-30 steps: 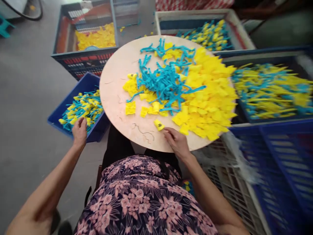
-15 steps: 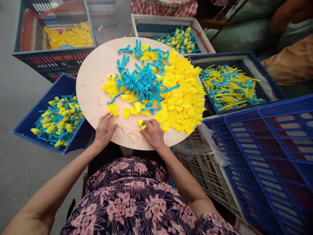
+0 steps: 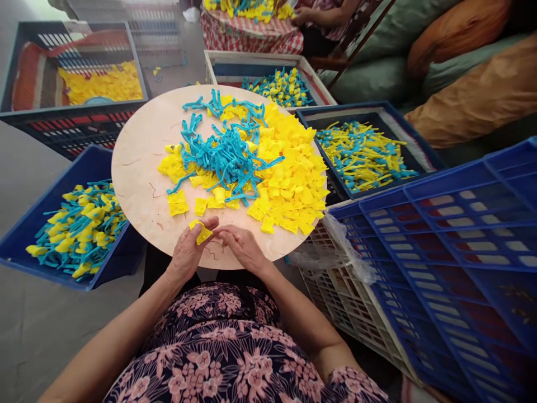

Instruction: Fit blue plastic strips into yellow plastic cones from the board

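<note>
My left hand (image 3: 187,253) holds a small yellow plastic piece (image 3: 202,232) by its edges, just above the near rim of a round wooden board (image 3: 134,168). My right hand (image 3: 241,248) rests beside it with its fingertips reaching toward the piece, and nothing shows in its grip. Beyond my hands lies a tangled heap of blue plastic strips (image 3: 222,157). A large spread of cut yellow plastic pieces (image 3: 287,184) fans out to its right, and a few loose pieces lie nearer my hands.
A blue crate (image 3: 121,257) of joined yellow-blue pieces stands to my left, and a dark blue one (image 3: 377,112) to my right. A large blue crate (image 3: 440,268) sits on a white crate (image 3: 348,313) at right. Beyond, a co-worker's hand (image 3: 304,17) works at a checked table.
The yellow piece has gone from under my right hand on the board into my left hand, lifted slightly. My hands have come closer together, and the view has shifted.
</note>
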`<act>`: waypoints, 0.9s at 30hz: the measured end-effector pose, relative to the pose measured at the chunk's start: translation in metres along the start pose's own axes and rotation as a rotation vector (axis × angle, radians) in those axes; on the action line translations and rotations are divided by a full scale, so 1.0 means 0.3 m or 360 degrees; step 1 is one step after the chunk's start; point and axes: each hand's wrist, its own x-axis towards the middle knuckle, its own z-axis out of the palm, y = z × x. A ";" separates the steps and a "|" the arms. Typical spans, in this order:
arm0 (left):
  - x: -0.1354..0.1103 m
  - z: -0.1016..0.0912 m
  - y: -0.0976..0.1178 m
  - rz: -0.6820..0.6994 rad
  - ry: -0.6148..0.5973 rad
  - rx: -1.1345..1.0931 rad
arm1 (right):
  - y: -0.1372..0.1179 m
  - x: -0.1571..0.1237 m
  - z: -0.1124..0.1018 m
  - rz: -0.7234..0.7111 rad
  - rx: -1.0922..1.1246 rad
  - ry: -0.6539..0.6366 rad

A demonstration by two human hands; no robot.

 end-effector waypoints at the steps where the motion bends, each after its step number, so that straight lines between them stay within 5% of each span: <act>1: 0.001 -0.004 0.007 0.0001 0.0069 -0.0045 | 0.009 0.021 -0.028 -0.0036 -0.0274 0.0170; 4: -0.005 -0.018 0.020 -0.0091 0.0153 -0.0027 | 0.043 0.109 -0.109 0.0030 -0.1096 0.0516; 7: -0.021 -0.024 0.020 -0.0220 0.0110 0.0027 | 0.081 0.202 -0.151 0.0165 -0.1643 0.0384; 10: -0.031 -0.021 0.023 -0.0300 0.0065 -0.0022 | 0.110 0.260 -0.161 0.0174 -0.1817 0.0315; 14: -0.022 -0.014 0.048 -0.0331 0.0068 -0.0142 | 0.098 0.267 -0.184 -0.0001 -0.1613 0.0449; 18: -0.010 -0.003 0.063 -0.0366 0.0092 -0.0217 | 0.035 0.203 -0.203 -0.0473 -0.0980 0.0543; 21: -0.008 -0.002 0.058 -0.0348 0.0145 -0.0222 | 0.029 0.124 -0.174 -0.0710 -0.0769 0.0294; 24: -0.011 -0.017 0.049 -0.0330 0.0212 -0.0225 | 0.082 0.051 -0.125 -0.0675 -0.0845 -0.0060; 27: -0.014 -0.038 0.042 -0.0325 0.0256 -0.0224 | 0.135 0.001 -0.091 -0.0593 -0.0855 -0.0119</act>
